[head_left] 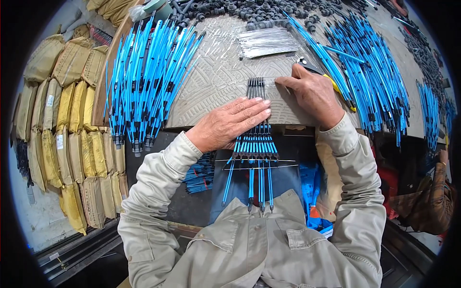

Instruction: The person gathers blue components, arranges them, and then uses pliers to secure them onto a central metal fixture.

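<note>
My left hand (235,121) lies flat, fingers stretched, across a fanned row of thin blue rods (253,145) with black fittings. The rods' black tips (256,86) lie close together on the table, while their other ends spread over my lap. Two thin metal rods (283,166) cross the row below my hand. Beside the tips, my right hand (314,91) has its index finger extended toward them and the other fingers curled. A fine strand seems to run between the tips and that fingertip; the thumb is hidden, and I cannot make out what it holds.
Blue rods are piled at the left (144,81) and right (372,72) of the table (206,91). Beyond lie thin silver wires (267,42) and black fittings (235,8). Yellow-handled pliers (333,86) rest beside my right hand. Stacked sacks (72,115) stand left; another person's arm (437,192) shows right.
</note>
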`<state>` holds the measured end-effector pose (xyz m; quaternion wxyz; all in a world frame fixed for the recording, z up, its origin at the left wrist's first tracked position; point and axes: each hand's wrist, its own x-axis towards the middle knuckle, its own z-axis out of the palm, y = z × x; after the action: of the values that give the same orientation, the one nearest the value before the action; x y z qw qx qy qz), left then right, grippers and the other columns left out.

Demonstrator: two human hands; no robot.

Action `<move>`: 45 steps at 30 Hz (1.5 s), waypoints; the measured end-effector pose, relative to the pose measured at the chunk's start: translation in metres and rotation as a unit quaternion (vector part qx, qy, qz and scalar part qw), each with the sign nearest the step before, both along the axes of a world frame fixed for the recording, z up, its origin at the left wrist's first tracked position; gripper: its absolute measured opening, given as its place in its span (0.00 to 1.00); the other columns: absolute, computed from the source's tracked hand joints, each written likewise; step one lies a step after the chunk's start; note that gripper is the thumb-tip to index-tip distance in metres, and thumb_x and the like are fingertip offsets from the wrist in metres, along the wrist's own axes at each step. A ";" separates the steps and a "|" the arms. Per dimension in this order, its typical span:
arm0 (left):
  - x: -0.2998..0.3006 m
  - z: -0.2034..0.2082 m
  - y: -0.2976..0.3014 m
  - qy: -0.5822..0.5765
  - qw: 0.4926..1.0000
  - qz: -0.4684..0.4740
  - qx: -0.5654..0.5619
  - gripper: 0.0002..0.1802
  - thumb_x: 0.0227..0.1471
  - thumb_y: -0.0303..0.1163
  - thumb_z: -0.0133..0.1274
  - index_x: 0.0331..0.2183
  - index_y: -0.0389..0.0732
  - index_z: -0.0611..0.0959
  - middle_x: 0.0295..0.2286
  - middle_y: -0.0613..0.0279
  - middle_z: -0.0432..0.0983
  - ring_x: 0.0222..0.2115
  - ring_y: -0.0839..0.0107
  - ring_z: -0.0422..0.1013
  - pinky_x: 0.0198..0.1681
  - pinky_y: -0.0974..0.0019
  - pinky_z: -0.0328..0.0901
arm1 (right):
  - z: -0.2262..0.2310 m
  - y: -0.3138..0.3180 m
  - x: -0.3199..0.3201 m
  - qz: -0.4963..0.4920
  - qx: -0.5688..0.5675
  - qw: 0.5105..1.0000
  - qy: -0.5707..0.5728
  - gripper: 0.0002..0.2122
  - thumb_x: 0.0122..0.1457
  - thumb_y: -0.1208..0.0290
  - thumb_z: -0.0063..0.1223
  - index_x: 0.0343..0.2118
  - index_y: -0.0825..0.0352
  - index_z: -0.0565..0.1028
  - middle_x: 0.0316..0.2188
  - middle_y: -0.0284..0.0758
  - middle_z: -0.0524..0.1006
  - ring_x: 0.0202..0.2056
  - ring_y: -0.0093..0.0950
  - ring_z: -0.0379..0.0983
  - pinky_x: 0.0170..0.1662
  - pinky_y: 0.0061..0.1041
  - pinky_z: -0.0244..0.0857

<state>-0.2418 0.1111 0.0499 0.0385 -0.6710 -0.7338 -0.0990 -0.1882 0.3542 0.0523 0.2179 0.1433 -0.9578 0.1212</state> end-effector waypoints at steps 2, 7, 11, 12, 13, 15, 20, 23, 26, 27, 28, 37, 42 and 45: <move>0.000 -0.001 0.000 0.000 1.000 -0.001 0.003 0.28 0.50 0.29 0.42 0.55 0.43 0.65 0.56 0.62 0.58 0.56 0.66 0.57 0.59 0.61 0.54 | 0.004 0.000 0.001 -0.008 0.012 1.000 0.000 0.09 0.50 0.71 0.51 0.33 0.54 0.79 0.21 0.32 0.68 0.20 0.31 0.70 0.21 0.28 0.62; -0.003 -0.004 -0.004 -0.016 1.000 -0.015 -0.002 0.43 0.35 0.32 0.55 0.57 0.41 0.61 0.58 0.60 0.54 0.58 0.65 0.53 0.61 0.61 0.50 | 0.001 0.007 0.000 -0.025 0.032 0.999 0.005 0.08 0.51 0.71 0.50 0.33 0.54 0.79 0.21 0.32 0.67 0.19 0.30 0.69 0.21 0.28 0.61; -0.004 -0.002 -0.005 0.005 1.000 -0.017 -0.019 0.50 0.28 0.34 0.60 0.57 0.41 0.60 0.58 0.59 0.54 0.58 0.65 0.53 0.61 0.61 0.50 | 0.002 0.002 -0.001 -0.020 0.030 0.999 0.005 0.08 0.51 0.71 0.51 0.33 0.53 0.79 0.21 0.32 0.67 0.19 0.30 0.69 0.21 0.28 0.61; -0.004 -0.003 -0.004 0.005 1.000 -0.018 -0.018 0.52 0.26 0.35 0.61 0.57 0.41 0.60 0.58 0.60 0.54 0.58 0.65 0.53 0.61 0.61 0.49 | 0.003 0.001 -0.001 -0.017 0.029 0.999 0.006 0.08 0.51 0.71 0.51 0.33 0.53 0.79 0.21 0.32 0.67 0.19 0.31 0.69 0.21 0.28 0.61; -0.004 -0.004 -0.003 0.005 1.000 -0.020 -0.016 0.54 0.24 0.35 0.62 0.57 0.42 0.60 0.58 0.60 0.54 0.58 0.65 0.53 0.61 0.61 0.49 | 0.002 0.000 -0.002 -0.016 0.029 0.999 0.006 0.08 0.51 0.71 0.51 0.33 0.53 0.79 0.21 0.32 0.67 0.19 0.31 0.69 0.21 0.28 0.61; -0.004 -0.006 -0.003 0.006 1.000 -0.020 -0.015 0.55 0.21 0.35 0.63 0.57 0.42 0.60 0.58 0.60 0.54 0.58 0.65 0.53 0.61 0.61 0.49 | 0.000 0.000 -0.006 -0.001 0.021 1.000 0.008 0.08 0.50 0.71 0.52 0.33 0.54 0.79 0.21 0.32 0.67 0.20 0.31 0.69 0.21 0.28 0.61; -0.003 -0.009 -0.002 -0.016 1.000 -0.014 0.018 0.48 0.28 0.32 0.58 0.56 0.42 0.61 0.57 0.59 0.55 0.58 0.65 0.53 0.61 0.61 0.50 | -0.003 0.001 -0.019 0.035 -0.021 0.999 0.012 0.08 0.50 0.71 0.54 0.33 0.55 0.80 0.21 0.31 0.69 0.21 0.30 0.70 0.22 0.28 0.62; -0.001 -0.007 -0.003 -0.018 1.000 -0.004 0.021 0.30 0.48 0.28 0.43 0.55 0.41 0.64 0.57 0.59 0.57 0.58 0.64 0.55 0.60 0.60 0.52 | -0.004 -0.003 -0.021 0.045 -0.049 0.998 -0.004 0.07 0.50 0.71 0.54 0.33 0.58 0.79 0.22 0.33 0.70 0.23 0.32 0.71 0.24 0.29 0.62; 0.001 -0.006 -0.006 -0.019 1.000 -0.008 0.019 0.31 0.46 0.27 0.44 0.55 0.41 0.64 0.57 0.58 0.57 0.57 0.63 0.55 0.60 0.59 0.52 | -0.002 -0.015 -0.025 0.052 -0.058 0.997 -0.024 0.06 0.50 0.71 0.53 0.32 0.60 0.77 0.24 0.34 0.70 0.25 0.33 0.72 0.26 0.30 0.63; 0.001 -0.008 -0.006 -0.022 1.000 -0.004 0.020 0.31 0.46 0.27 0.44 0.55 0.41 0.64 0.57 0.58 0.57 0.57 0.63 0.55 0.60 0.59 0.52 | -0.001 -0.022 -0.028 0.051 -0.054 0.997 -0.032 0.06 0.51 0.72 0.53 0.32 0.61 0.76 0.25 0.34 0.71 0.26 0.34 0.72 0.27 0.31 0.64; -0.001 -0.009 -0.006 -0.007 1.000 -0.007 0.016 0.39 0.36 0.32 0.52 0.55 0.41 0.63 0.57 0.58 0.56 0.57 0.64 0.55 0.60 0.60 0.51 | 0.001 -0.027 -0.030 0.048 -0.049 0.997 -0.037 0.06 0.51 0.72 0.52 0.32 0.62 0.75 0.25 0.35 0.71 0.28 0.34 0.73 0.28 0.32 0.64; 0.000 -0.008 -0.007 0.001 1.000 -0.013 0.027 0.58 0.19 0.50 0.66 0.55 0.43 0.62 0.56 0.56 0.57 0.56 0.59 0.55 0.60 0.59 0.51 | 0.008 -0.018 -0.021 -0.016 0.096 0.994 -0.049 0.06 0.51 0.74 0.50 0.33 0.65 0.72 0.29 0.36 0.72 0.31 0.37 0.72 0.31 0.32 0.65; 0.005 -0.006 0.001 -0.053 0.997 -0.011 0.058 0.37 0.40 0.44 0.56 0.54 0.45 0.67 0.55 0.54 0.58 0.55 0.56 0.57 0.58 0.57 0.53 | 0.019 -0.017 -0.023 0.050 -0.013 0.999 -0.015 0.05 0.54 0.71 0.49 0.30 0.64 0.74 0.30 0.36 0.74 0.29 0.35 0.72 0.31 0.28 0.65; 0.007 -0.005 -0.003 -0.075 0.994 -0.005 0.079 0.43 0.36 0.54 0.57 0.53 0.45 0.67 0.55 0.53 0.58 0.55 0.55 0.57 0.58 0.55 0.52 | 0.093 -0.026 0.034 0.088 -0.356 0.924 -0.112 0.09 0.57 0.66 0.49 0.27 0.66 0.76 0.27 0.37 0.75 0.27 0.31 0.72 0.31 0.22 0.65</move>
<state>-0.2345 0.1083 0.0450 0.0357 -0.6599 -0.7213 -0.2074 -0.1542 0.3285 0.1450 0.1345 0.1251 -0.8533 0.4880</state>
